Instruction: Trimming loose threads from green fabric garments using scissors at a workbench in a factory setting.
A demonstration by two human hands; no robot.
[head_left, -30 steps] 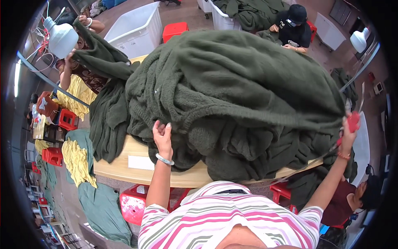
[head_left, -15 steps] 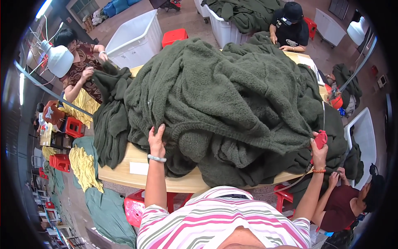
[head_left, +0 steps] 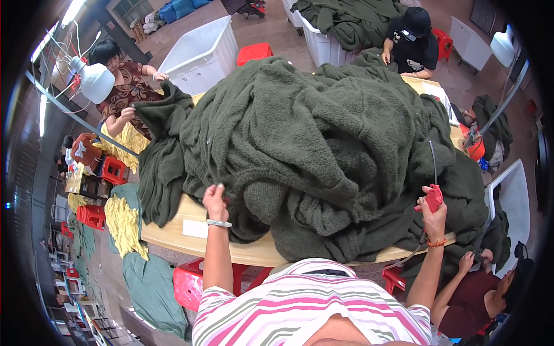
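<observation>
of the person's two hands, the left hand was at the near left edge of one large heap of dark green knit cloth, its fingers curled together; whether they pinched any cloth could not be told. the right hand was closed around one red-gripped tool with a long, thin metal rod, which pointed up and away. one grey flexible cord ran below that hand.

the heap lay between and beyond both hands, on one pale wooden bench; its separate pieces could not be counted. each wrist wore one band: a pale, smooth bangle on the left, an orange-red beaded bracelet on the right.

one white paper rectangle lay just below the left hand. two white bell-shaped lamps hung beyond the hands, one to each side. three co-workers were near the bench: one in a brown patterned top beyond the left hand, one in a black cap beyond the heap, one in maroon to the right of the right hand.
</observation>
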